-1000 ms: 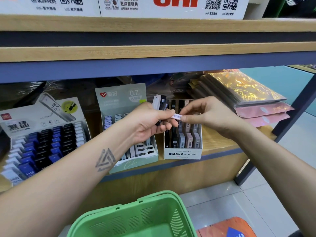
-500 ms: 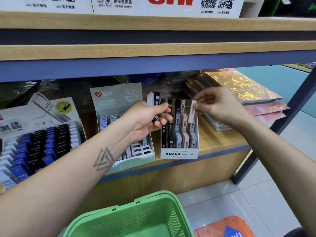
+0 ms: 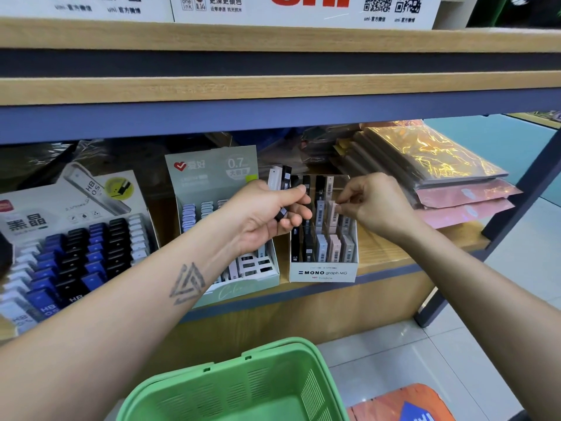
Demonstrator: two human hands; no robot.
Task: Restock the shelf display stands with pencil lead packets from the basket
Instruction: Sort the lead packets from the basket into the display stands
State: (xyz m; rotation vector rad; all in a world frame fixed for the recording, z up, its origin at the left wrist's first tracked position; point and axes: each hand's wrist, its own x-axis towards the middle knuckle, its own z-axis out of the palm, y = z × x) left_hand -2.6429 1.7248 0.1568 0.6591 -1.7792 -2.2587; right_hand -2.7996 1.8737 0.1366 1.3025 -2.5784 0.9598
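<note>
A white MONO graph MG display stand [image 3: 323,272] stands on the wooden shelf with several black, grey and pink lead packets upright in its slots. My left hand [image 3: 267,214] grips a few lead packets [image 3: 280,179], white and black, just left of the stand. My right hand [image 3: 375,203] pinches the top of a pink lead packet [image 3: 333,214] that sits in a back slot of the stand. A green basket [image 3: 243,387] is below, near the bottom edge.
A pale green 0.7 lead stand [image 3: 212,177] and a larger stand of blue and black HB packets [image 3: 76,256] stand to the left. Stacked plastic-wrapped folders [image 3: 425,165] lie at the right. The upper shelf board [image 3: 273,86] overhangs closely. A dark shelf post [image 3: 516,192] rises at right.
My right hand carried a packet from in front of my left hand to the MONO stand and lowered it into a back slot. My left hand kept its packets.
</note>
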